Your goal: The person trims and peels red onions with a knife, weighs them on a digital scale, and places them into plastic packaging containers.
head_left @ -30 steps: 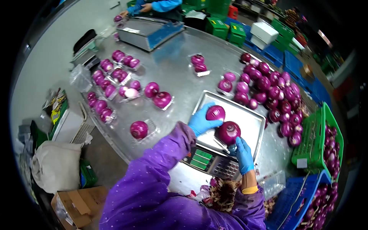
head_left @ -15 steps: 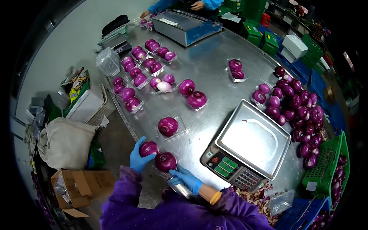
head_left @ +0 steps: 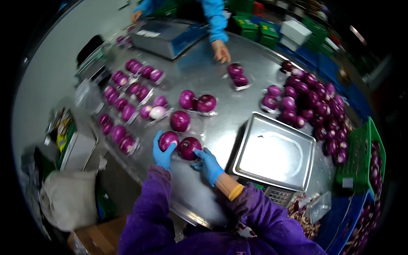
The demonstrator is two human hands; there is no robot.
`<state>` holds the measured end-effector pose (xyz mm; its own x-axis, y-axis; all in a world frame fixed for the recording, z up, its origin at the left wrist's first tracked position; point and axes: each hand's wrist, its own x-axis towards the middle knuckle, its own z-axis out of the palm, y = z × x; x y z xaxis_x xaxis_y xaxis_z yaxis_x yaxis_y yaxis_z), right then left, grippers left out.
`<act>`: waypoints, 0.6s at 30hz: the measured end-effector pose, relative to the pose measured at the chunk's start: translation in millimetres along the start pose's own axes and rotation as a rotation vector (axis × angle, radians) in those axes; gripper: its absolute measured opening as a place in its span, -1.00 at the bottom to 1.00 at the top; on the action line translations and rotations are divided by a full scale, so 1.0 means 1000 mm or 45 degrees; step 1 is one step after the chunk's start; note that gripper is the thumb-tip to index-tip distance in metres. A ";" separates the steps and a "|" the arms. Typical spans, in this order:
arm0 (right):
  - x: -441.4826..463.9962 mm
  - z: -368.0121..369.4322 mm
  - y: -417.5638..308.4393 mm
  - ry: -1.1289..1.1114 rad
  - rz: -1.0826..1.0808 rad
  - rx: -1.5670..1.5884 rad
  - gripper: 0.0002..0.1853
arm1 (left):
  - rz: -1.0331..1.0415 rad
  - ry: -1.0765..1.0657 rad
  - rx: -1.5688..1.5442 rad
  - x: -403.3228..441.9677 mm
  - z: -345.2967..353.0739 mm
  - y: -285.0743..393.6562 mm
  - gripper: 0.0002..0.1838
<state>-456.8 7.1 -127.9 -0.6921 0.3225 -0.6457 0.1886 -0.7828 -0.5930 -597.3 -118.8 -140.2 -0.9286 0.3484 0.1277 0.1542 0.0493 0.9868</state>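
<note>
My left hand (head_left: 163,151), in a blue glove, grips a purple onion (head_left: 168,141) from its left side. Beside it, a second onion (head_left: 190,148) sits in the same clear tray, with my right hand (head_left: 208,165) closed at its right edge; the tray is mostly hidden. Just behind is a single onion (head_left: 180,121) on another clear tray. Further back lies a packed pair of onions (head_left: 206,103). The scale (head_left: 274,153) with its bare metal pan stands to the right of my right hand.
Several onion packs (head_left: 127,112) cover the table's left side. A loose onion pile (head_left: 314,100) lies right, near a green crate (head_left: 359,157) and a blue crate (head_left: 346,219). Across the table (head_left: 191,70), a co-worker's hand (head_left: 221,52) reaches toward an onion pack (head_left: 238,75).
The two onions went from over the scale pan to the table's near left part, then slightly further in beside the single onion. The co-worker's hand has come forward over the table.
</note>
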 end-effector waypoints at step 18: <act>-0.316 -0.341 -0.031 1.776 -0.809 -1.586 -0.45 | 0.556 -0.339 0.105 0.098 0.151 0.056 -0.33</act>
<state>-5.8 110.9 -69.6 -0.0288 0.9643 0.2631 0.9063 0.1362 -0.4000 -629.0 59.7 -87.1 -0.6552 0.5787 0.4856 0.5442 -0.0843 0.8347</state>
